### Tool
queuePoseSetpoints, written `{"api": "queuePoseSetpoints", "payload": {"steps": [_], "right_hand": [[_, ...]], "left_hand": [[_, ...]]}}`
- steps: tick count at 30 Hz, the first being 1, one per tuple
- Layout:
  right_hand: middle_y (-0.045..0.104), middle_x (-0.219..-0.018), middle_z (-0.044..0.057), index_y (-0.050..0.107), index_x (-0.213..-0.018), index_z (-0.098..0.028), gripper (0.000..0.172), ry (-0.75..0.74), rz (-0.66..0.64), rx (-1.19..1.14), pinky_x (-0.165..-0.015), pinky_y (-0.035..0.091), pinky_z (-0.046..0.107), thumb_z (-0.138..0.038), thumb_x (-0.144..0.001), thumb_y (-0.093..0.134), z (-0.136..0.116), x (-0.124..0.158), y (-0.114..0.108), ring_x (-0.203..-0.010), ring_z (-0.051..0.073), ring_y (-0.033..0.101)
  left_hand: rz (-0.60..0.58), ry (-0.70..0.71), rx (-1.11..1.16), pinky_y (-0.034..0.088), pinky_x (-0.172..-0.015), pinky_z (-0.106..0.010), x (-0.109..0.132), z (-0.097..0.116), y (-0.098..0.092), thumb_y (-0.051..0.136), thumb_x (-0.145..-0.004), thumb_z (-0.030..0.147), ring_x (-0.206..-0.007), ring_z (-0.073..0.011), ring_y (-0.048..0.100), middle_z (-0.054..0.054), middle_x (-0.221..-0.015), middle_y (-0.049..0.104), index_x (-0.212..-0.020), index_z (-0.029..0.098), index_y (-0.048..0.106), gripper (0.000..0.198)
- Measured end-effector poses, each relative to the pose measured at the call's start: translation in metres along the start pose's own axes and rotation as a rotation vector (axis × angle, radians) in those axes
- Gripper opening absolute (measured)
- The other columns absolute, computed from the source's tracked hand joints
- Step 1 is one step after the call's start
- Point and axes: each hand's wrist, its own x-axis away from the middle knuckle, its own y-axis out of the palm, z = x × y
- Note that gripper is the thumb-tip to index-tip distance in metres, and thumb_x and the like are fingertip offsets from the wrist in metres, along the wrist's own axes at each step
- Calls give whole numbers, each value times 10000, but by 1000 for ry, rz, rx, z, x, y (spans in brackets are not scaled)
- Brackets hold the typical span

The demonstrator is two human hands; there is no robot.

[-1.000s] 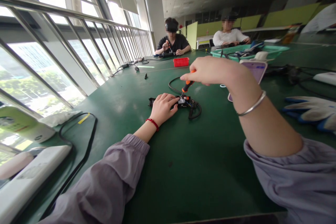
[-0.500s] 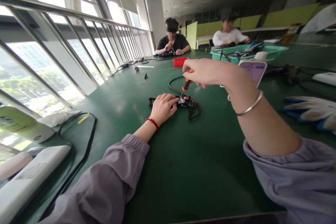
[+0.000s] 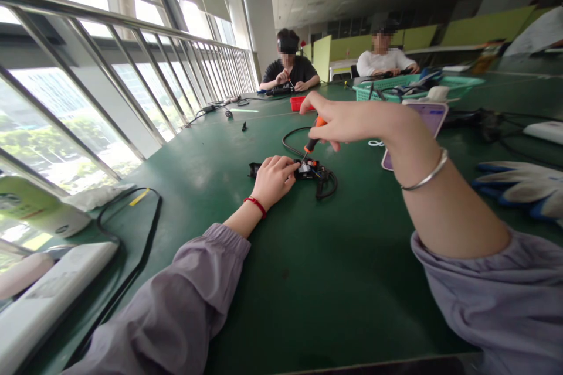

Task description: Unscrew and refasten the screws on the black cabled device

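Observation:
A black electrical device with its inner parts and wires bare (image 3: 308, 170) lies on the green table (image 3: 281, 281). My left hand (image 3: 277, 179) rests over its left part, fingers pressing it down against the table. Above it, my right hand (image 3: 338, 120) grips an orange and black screwdriver (image 3: 313, 143), which slants down with its tip in the device near my left fingertips. The exact spot the tip touches is too small to make out. A black cord (image 3: 288, 139) curves away behind the device.
Beyond my right hand stand a phone (image 3: 428, 117) and a teal basket (image 3: 369, 92) of parts. A red tray (image 3: 299, 104) sits farther off. Gloves (image 3: 523, 184) lie at right; a white power strip (image 3: 57, 299) and bottle (image 3: 39, 205) at left. Two people sit across the table.
My right hand has shifted slightly on the screwdriver, its index finger lifted and stretched left, and the wrist has moved a little right. My left hand and the device stay put.

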Motion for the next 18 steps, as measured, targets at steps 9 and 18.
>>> {"api": "queuePoseSetpoints", "payload": {"steps": [9,18], "right_hand": [[601,-658,14,335,-1324,-206,494,21,29,6,-584,377,287,-414,-882,415,-7,-1,1,-559,163,546],[626,-686,32,363,-1279,-198,439,47,82,-5,-599,377,300,-372,-877,394,5,-13,3,-572,170,558]], "left_hand": [[7,10,-15,431,-833,-351,-1,-1,0,459,-843,165,-877,-194,557,-49,-1005,658,-1051,204,671,299],[4,19,-23,434,-833,-355,0,-1,1,465,-837,163,-887,-201,559,-55,-1004,657,-1053,210,674,304]]}}
